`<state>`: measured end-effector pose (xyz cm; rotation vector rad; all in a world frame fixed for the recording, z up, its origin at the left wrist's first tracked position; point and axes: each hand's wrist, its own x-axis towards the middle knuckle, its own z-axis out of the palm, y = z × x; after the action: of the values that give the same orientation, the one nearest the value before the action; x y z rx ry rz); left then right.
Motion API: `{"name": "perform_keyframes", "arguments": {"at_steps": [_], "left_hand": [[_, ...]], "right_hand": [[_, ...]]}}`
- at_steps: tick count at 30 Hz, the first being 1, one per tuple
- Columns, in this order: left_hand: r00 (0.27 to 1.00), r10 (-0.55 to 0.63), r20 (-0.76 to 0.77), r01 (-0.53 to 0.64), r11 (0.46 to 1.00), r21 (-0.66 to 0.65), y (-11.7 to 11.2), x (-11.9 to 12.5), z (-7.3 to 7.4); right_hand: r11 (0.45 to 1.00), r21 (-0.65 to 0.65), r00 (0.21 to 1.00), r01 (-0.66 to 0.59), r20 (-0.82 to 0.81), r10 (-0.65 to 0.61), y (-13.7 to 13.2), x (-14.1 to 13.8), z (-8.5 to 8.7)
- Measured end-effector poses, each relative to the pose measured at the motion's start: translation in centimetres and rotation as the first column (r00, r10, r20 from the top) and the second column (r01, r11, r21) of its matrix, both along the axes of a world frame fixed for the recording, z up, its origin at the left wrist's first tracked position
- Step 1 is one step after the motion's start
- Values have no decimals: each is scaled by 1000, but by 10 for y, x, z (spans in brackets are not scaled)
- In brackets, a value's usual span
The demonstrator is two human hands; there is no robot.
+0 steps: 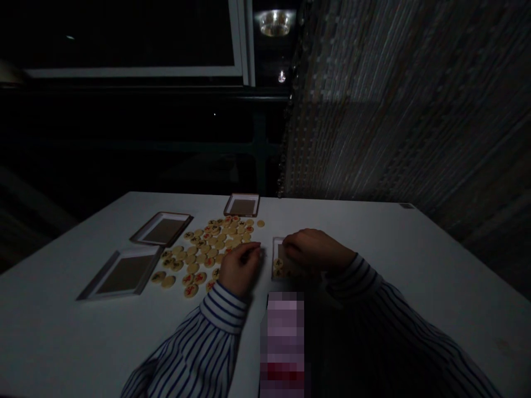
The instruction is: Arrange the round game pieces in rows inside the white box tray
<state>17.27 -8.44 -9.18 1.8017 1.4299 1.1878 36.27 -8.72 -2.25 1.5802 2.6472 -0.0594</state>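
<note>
My right hand [313, 249] reaches over a small shallow box [274, 249] with a pale rim, its fingers bent down inside it. At the box's left side lie a couple of round xiangqi pieces [277, 263]; my hand hides most of the rest. Left of the box, my left hand [239, 268] is curled closed at the edge of a spread of wooden xiangqi pieces [202, 258], marked in red or black, some blank side up. What either hand pinches, if anything, is hidden or too dark to make out.
Three more shallow boxes stand on the white table [66, 331]: one at the back [242, 205], one at the left [161, 228], and one nearer me [124, 272]. A pixelated upright patch [285, 337] covers something at the near edge. A string curtain [373, 110] hangs behind.
</note>
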Motion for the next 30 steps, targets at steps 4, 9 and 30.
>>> {"name": "perform_keyframes", "arguments": {"at_steps": [4,9,30], "left_hand": [[995,68,72,-70,997,25,2,-5,2],[989,114,95,-119,991,55,4,-7,4],[945,327,8,-327,942,77,-28,-76,31]], "right_hand": [[999,29,1000,-15,-6,16,-6,-1,5],[997,65,999,-34,-28,36,-13,-4,9],[991,93,988,-95,-112,105,-23,-8,19]]}}
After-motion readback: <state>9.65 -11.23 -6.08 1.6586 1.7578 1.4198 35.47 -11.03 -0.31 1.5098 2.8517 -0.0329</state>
